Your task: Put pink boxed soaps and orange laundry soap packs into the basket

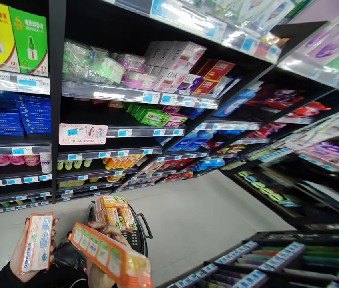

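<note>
My left hand (22, 256) holds a flat orange-and-white packet (37, 242) upright at the lower left, fingers wrapped round its edges. My right hand (103, 256) grips a long orange pack (111, 256) with several green-and-white labels, tilted down to the right. Just beyond both hands a black shopping basket (141, 236) stands on the floor, piled with several orange packs (115, 212) of the same kind.
Black store shelves run along the left and far side, stocked with soap boxes (175, 66), blue boxes (22, 116), green packs (153, 116) and bottles. More shelving (307, 160) lines the right, with a low rack (262, 264) at the lower right. Grey floor (193, 216) lies between them.
</note>
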### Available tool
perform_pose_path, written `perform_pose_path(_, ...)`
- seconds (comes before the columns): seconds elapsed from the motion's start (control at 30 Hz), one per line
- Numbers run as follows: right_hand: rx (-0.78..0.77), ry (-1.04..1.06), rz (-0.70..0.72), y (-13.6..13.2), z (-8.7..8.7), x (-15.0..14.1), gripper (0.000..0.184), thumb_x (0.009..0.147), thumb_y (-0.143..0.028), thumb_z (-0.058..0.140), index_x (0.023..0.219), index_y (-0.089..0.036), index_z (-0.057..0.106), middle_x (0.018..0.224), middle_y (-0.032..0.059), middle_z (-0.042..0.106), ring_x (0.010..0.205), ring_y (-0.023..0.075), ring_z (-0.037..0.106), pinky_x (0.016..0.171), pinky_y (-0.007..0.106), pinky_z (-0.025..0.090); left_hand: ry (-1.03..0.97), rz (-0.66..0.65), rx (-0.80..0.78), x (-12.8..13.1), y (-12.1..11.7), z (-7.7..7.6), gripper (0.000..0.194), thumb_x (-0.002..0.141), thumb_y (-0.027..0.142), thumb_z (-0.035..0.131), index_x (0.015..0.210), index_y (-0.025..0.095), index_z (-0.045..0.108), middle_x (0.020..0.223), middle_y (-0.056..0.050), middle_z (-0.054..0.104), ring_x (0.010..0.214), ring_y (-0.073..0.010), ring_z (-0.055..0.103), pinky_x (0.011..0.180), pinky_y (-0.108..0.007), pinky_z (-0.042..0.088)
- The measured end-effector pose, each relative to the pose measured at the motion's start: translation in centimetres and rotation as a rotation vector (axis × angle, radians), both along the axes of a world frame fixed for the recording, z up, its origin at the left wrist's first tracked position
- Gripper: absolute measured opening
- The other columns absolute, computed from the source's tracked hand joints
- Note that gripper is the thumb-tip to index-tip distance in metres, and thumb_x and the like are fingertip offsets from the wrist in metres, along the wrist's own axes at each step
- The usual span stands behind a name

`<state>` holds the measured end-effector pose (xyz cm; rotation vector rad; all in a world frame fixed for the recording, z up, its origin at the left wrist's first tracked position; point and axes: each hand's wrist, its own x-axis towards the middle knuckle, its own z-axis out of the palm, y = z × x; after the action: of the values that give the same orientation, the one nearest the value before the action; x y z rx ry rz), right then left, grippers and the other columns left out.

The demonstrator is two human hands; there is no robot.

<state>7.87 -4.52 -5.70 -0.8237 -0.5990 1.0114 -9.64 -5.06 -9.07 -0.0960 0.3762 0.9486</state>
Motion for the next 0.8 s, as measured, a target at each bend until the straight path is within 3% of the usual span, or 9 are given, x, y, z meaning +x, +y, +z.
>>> perform_pose_path(0.07, 0.049, 0.069, -0.014, 0.1, 1.9, -0.1, 0.040, 0.067, -0.061, 0.070, 0.096, -0.040, 0.053, 0.090, -0.0016, 0.055, 0.085, 0.0218, 0.060, 0.073, 0.041, 0.053, 0.003, -0.001, -0.007, 0.1, 0.0, 0.1, 0.057, 0.085, 0.057, 0.042, 0.118, 0.015, 0.062, 0.090, -0.011, 0.068, 0.070, -0.0222, 0.059, 0.062, -0.038, 0.048)
perform_pose_path(0.2, -0.147, 0.288, 0.326, 0.2, 4.1, 0.8, 0.049, 0.068, -0.068, 0.063, 0.100, -0.032, 0.058, 0.092, 0.0017, 0.060, 0.078, 0.0178, 0.061, 0.039, 0.019, 0.043, -0.006, -0.014, 0.011, 0.0, 0.1, 0.0, 0.059, 0.087, 0.057, 0.038, 0.121, 0.014, 0.061, 0.091, -0.011, 0.068, 0.071, -0.0216, 0.059, 0.064, -0.039, 0.048)
perform_pose_path(0.3, -0.279, 0.353, 0.521, 0.8, 4.2, 1.3, 0.046, 0.075, -0.065, 0.060, 0.093, -0.022, 0.061, 0.078, 0.0019, 0.060, 0.062, 0.0133, 0.058, 0.034, 0.016, 0.039, -0.048, -0.026, 0.034, -0.1, 0.0, -0.7, 0.061, 0.086, 0.059, 0.038, 0.122, 0.015, 0.059, 0.096, -0.011, 0.069, 0.079, -0.0235, 0.061, 0.072, -0.041, 0.050)
perform_pose_path(0.37, -0.323, 0.292, 0.558, 1.3, 3.6, 1.2, 0.046, 0.074, -0.061, 0.065, 0.090, -0.019, 0.061, 0.069, 0.0005, 0.059, 0.054, 0.0115, 0.054, 0.036, 0.017, 0.039, -0.076, -0.026, 0.064, -0.1, -0.1, -1.3, 0.060, 0.086, 0.057, 0.041, 0.123, 0.013, 0.059, 0.104, -0.014, 0.069, 0.092, -0.0274, 0.062, 0.084, -0.047, 0.048)
perform_pose_path(0.47, -0.398, 0.062, 0.623, 1.6, 2.1, 0.2, 0.044, 0.075, -0.054, 0.067, 0.098, -0.019, 0.057, 0.075, 0.0009, 0.061, 0.050, 0.0106, 0.054, 0.039, 0.019, 0.041, -0.009, 0.031, 0.124, 0.2, -0.1, -1.8, 0.053, 0.087, 0.052, 0.044, 0.120, 0.015, 0.062, 0.112, -0.017, 0.067, 0.101, -0.0327, 0.062, 0.092, -0.054, 0.043)
perform_pose_path(0.57, -0.457, -0.245, 0.808, 1.1, 1.0, -1.2, 0.044, 0.083, -0.057, 0.055, 0.103, -0.018, 0.053, 0.080, 0.0029, 0.062, 0.045, 0.0099, 0.051, 0.039, 0.021, 0.041, 0.061, 0.016, 0.140, 0.7, 0.0, -1.8, 0.054, 0.085, 0.057, 0.042, 0.118, 0.019, 0.064, 0.110, -0.017, 0.068, 0.095, -0.0359, 0.065, 0.085, -0.056, 0.046)
perform_pose_path(0.67, -0.417, -0.664, 0.782, 0.9, 1.1, -2.3, 0.040, 0.091, -0.053, 0.042, 0.105, -0.017, 0.054, 0.087, 0.0078, 0.063, 0.066, 0.0181, 0.061, 0.055, 0.027, 0.048, 0.070, 0.012, 0.130, 0.9, -0.2, -2.4, 0.056, 0.082, 0.060, 0.046, 0.115, 0.020, 0.066, 0.107, -0.017, 0.068, 0.093, -0.0361, 0.065, 0.081, -0.054, 0.049)
perform_pose_path(0.73, -0.400, -0.952, 0.726, 1.2, 1.5, -2.9, 0.042, 0.095, -0.046, 0.032, 0.112, -0.015, 0.054, 0.091, 0.0128, 0.063, 0.085, 0.0250, 0.062, 0.070, 0.034, 0.049, 0.090, 0.110, 0.096, 0.7, -0.6, -3.6, 0.050, 0.080, 0.057, 0.051, 0.109, 0.020, 0.069, 0.103, -0.015, 0.070, 0.094, -0.0345, 0.065, 0.082, -0.050, 0.050)
perform_pose_path(0.8, -0.408, -1.206, 0.743, 1.5, 1.6, -3.4, 0.043, 0.095, -0.039, 0.027, 0.117, -0.013, 0.054, 0.091, 0.0173, 0.064, 0.088, 0.0304, 0.063, 0.071, 0.039, 0.047, 0.121, 0.210, 0.060, 0.3, -1.0, -5.1, 0.042, 0.079, 0.052, 0.056, 0.102, 0.021, 0.073, 0.098, -0.012, 0.072, 0.096, -0.0330, 0.065, 0.083, -0.046, 0.051)
